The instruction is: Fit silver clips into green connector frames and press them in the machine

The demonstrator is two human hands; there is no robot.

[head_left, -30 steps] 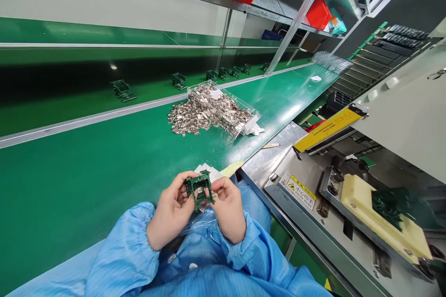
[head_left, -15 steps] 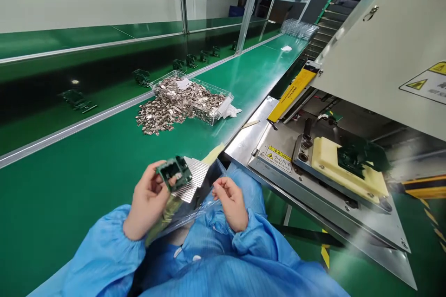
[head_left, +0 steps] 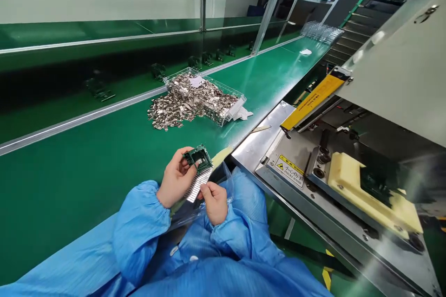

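Observation:
My left hand point(head_left: 177, 178) is closed around a dark green plastic housing point(head_left: 199, 158) with a square opening, its thumb reaching to the opening's near edge. Right below the housing lies a silver-white sheet point(head_left: 198, 183) with narrow stripes, tilted above my lap. My right hand point(head_left: 214, 199) is closed, thumb and forefinger pinched at the sheet's right edge. Whether a small piece sits between those fingertips is hidden. Under the hands is a clear plastic bag point(head_left: 228, 181), with yellowish paper point(head_left: 223, 154) beside it.
A clear tray point(head_left: 233, 110) overflows with small metal pieces point(head_left: 170, 111) on the green bench point(head_left: 104, 162). Dark green housings point(head_left: 158, 72) stand along the belt behind. To the right is a machine with a cream fixture point(head_left: 351, 178) and a hand-injury warning label point(head_left: 289, 170).
The view has turned, shifting the scene. My left hand has brought the housing over the sheet's upper end. My right hand has moved left to the sheet's edge.

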